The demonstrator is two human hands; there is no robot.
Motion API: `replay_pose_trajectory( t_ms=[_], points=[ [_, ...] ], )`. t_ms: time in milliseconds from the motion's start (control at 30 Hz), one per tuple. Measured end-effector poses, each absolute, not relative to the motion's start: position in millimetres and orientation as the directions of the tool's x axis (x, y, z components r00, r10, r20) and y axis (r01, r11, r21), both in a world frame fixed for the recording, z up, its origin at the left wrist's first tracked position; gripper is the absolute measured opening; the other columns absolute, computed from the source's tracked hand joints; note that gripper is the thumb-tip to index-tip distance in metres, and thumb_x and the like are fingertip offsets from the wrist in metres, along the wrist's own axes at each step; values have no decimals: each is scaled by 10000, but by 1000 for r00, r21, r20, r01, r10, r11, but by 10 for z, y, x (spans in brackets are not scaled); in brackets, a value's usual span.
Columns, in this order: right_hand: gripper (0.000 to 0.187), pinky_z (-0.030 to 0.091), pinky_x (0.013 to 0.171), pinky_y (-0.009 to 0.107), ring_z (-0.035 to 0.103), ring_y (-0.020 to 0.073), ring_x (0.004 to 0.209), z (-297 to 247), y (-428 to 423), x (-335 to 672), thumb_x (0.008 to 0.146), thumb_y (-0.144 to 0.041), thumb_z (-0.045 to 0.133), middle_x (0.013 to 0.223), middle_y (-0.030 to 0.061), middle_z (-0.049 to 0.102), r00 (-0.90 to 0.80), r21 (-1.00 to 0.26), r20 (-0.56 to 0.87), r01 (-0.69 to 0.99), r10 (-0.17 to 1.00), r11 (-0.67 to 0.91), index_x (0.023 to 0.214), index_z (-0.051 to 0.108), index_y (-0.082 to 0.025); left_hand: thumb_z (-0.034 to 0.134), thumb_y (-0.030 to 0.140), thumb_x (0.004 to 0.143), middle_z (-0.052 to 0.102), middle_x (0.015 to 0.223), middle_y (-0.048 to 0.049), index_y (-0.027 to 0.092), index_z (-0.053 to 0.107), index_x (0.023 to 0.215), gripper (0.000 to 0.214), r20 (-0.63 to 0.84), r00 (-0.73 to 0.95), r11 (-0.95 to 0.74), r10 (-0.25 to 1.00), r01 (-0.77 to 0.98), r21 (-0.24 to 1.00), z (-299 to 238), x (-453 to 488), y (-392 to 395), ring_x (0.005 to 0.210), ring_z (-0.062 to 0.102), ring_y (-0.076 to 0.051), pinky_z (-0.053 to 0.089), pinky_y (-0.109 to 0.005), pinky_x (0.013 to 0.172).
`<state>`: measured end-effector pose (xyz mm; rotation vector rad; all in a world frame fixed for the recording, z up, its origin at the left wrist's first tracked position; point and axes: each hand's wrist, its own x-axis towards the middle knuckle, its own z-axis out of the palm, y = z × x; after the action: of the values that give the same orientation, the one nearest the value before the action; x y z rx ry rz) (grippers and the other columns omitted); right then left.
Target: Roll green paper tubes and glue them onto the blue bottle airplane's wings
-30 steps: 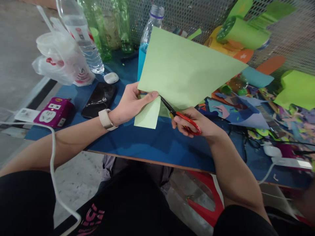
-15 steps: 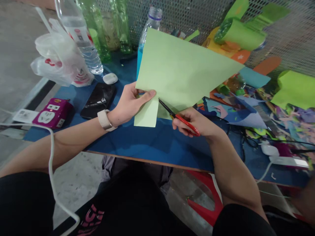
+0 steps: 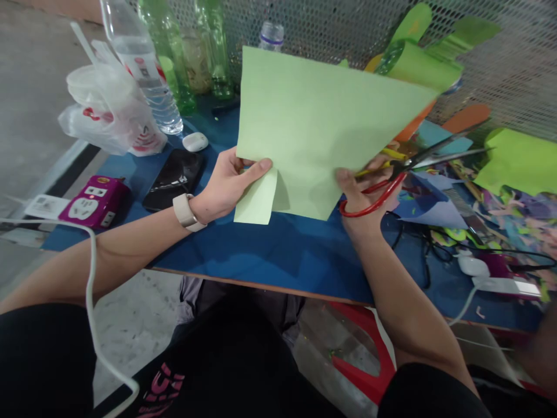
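Observation:
A large sheet of light green paper point(image 3: 322, 122) is held up over the blue table. At its lower left, my left hand point(image 3: 237, 183) is closed, pinching the paper between thumb and fingers. A partly cut flap point(image 3: 256, 200) hangs below that thumb, with a slit beside it. My right hand point(image 3: 363, 194) is closed on red-handled scissors point(image 3: 378, 194), their dark blades parted and pointing away to the right. The right thumb lies at the sheet's right edge. A yellow strip or stick-like piece shows by the right fingers; its kind is unclear.
On the left are a phone point(image 3: 176, 179), a white earbud case point(image 3: 195, 141), a purple power adapter point(image 3: 94, 200), a water bottle point(image 3: 150, 87) and a bagged cup point(image 3: 111, 110). Paper scraps point(image 3: 513, 215) and cables cover the right. The blue table's point(image 3: 243, 255) edge runs before me.
My right hand has moved right, taking the scissors out of the slit and turning the blades away to the right. The sheet has tilted slightly, while my left hand keeps its pinch.

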<state>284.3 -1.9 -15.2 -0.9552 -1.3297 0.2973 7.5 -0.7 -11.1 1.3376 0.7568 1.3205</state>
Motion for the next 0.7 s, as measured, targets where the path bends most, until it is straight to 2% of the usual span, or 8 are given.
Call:
replay_pose_trajectory(
  t_ms=[100, 233, 467, 600, 700],
  points=[
    [630, 639, 807, 475, 690, 266, 910, -199, 16, 2845, 783, -651, 981, 882, -1, 521, 283, -768, 641, 243, 714, 593, 906, 469, -304, 951, 686, 898, 872, 1066, -87, 196, 802, 1104, 552, 284, 183, -248, 941, -198, 948, -106, 70, -20, 881, 855, -250, 719, -318, 696],
    [627, 626, 831, 472, 648, 228, 841, -226, 14, 2855, 771, -612, 980, 846, -25, 468, 283, -805, 593, 184, 754, 564, 879, 449, -296, 975, 643, 887, 872, 1202, -122, 182, 840, 1151, 547, 288, 236, -255, 928, -163, 953, -85, 50, -40, 1127, 857, -335, 754, -411, 887],
    [556, 616, 853, 487, 620, 209, 824, -109, -15, 2884, 857, -612, 879, 882, -6, 457, 299, -803, 594, 282, 747, 526, 875, 429, -287, 965, 620, 896, 846, 1335, -153, 188, 856, 1211, 546, 276, 296, -266, 914, -73, 961, -82, 17, -49, 1323, 792, -414, 737, -539, 1037],
    [567, 595, 825, 448, 564, 191, 797, -55, -44, 2873, 834, -604, 889, 883, -4, 457, 311, -816, 576, 268, 756, 512, 863, 420, -286, 951, 579, 902, 836, 1359, -134, 239, 828, 1286, 528, 291, 321, -310, 901, 7, 951, -34, 20, -63, 1431, 735, -392, 698, -503, 1114],
    [527, 571, 794, 413, 504, 179, 768, -24, -74, 2842, 793, -519, 914, 866, -15, 439, 331, -844, 536, 226, 777, 486, 856, 445, -287, 932, 507, 905, 843, 1317, -114, 250, 832, 1233, 429, 279, 326, -305, 903, 32, 952, 4, 22, -75, 1347, 771, -340, 693, -427, 1078]
  ],
)
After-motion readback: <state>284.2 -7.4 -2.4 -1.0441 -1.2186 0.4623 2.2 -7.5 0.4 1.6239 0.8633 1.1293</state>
